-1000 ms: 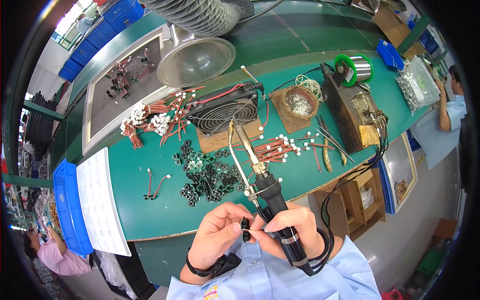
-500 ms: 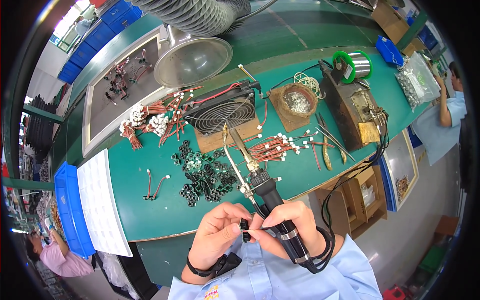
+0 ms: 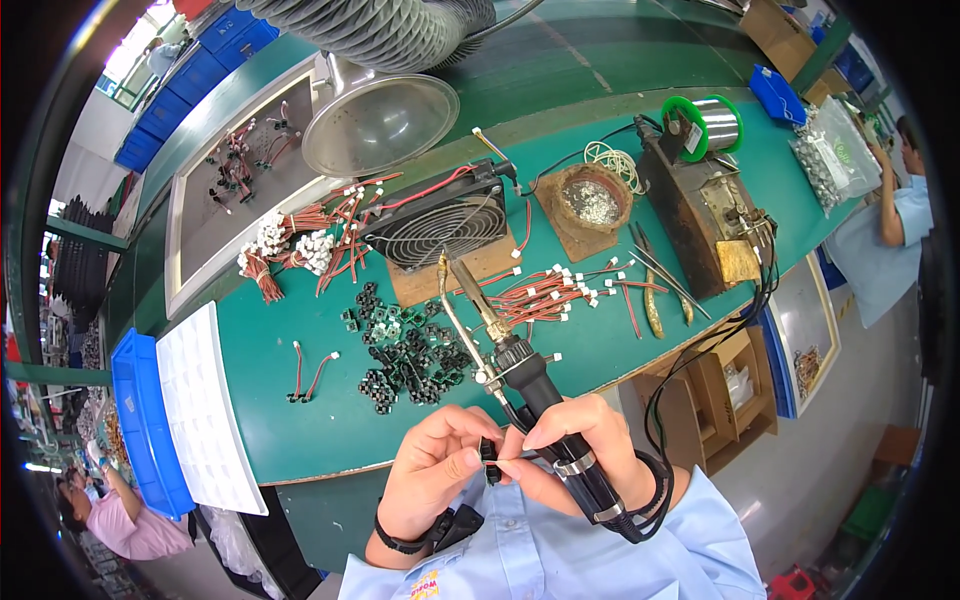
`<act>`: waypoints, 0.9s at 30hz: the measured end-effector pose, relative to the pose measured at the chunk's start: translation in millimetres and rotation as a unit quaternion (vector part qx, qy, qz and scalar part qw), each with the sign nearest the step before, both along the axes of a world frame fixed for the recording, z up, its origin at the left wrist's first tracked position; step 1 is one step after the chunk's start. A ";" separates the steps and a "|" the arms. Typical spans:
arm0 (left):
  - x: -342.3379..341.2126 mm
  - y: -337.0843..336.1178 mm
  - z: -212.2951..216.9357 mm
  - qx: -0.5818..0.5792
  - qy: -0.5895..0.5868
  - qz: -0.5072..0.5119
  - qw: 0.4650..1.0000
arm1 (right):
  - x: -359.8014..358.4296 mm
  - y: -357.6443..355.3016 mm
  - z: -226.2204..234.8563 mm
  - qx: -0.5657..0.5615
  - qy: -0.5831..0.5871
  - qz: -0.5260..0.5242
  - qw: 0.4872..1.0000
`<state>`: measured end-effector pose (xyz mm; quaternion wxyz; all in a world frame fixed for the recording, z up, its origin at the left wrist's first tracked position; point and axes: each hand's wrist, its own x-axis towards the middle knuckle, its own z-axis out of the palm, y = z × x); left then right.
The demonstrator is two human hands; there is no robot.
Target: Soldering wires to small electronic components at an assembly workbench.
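Close to my body, the fingers of my left hand (image 3: 428, 468) pinch a small black plastic part (image 3: 489, 449). My right hand (image 3: 588, 440) is closed around a black soldering iron (image 3: 532, 383) with a solder-feed tube along its side. Its metal tip points away from me, toward the fan. The thumb and forefinger of that hand also meet at the black part, where a thin wire end shows; most of the wire is hidden by the fingers. Beyond my hands lies a heap of black plastic parts (image 3: 405, 365). Two wired pieces (image 3: 312, 375) lie left of it.
A black fan (image 3: 440, 228) stands on a board, below a metal exhaust hood (image 3: 380, 125). Red-and-black connector wires (image 3: 545, 298) lie right of it. Farther right are a solder pot (image 3: 592, 205), pliers (image 3: 652, 300) and a solder spool (image 3: 718, 128). A white tray (image 3: 205, 410) sits left. Co-workers are at both sides.
The view has shifted very slightly. My hands keep the same hold on the black part and the soldering iron.
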<state>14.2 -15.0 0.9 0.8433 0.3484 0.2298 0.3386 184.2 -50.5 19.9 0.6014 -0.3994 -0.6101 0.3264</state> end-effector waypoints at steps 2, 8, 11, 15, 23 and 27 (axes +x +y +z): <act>0.0 -0.1 -0.7 0.003 0.005 0.003 1.000 | -1.4 -1.0 -1.5 -0.003 0.014 -0.004 1.000; 0.1 0.4 0.1 0.010 0.002 -0.002 1.000 | -4.0 -2.5 -4.7 -0.020 0.056 -0.012 0.998; -0.2 0.7 0.2 0.010 0.002 -0.005 1.000 | -4.3 -2.4 -4.4 -0.021 0.062 -0.015 0.998; -0.6 0.5 0.4 0.009 0.004 -0.005 1.000 | -2.3 -2.6 -1.9 -0.025 0.051 -0.013 0.998; -0.5 2.1 1.8 -0.007 -0.010 -0.016 1.000 | 8.2 1.0 2.8 -0.007 -0.005 0.011 1.000; 0.2 2.9 -0.1 -0.020 -0.027 -0.028 0.999 | 6.7 -2.1 -2.4 -0.008 0.010 0.030 0.999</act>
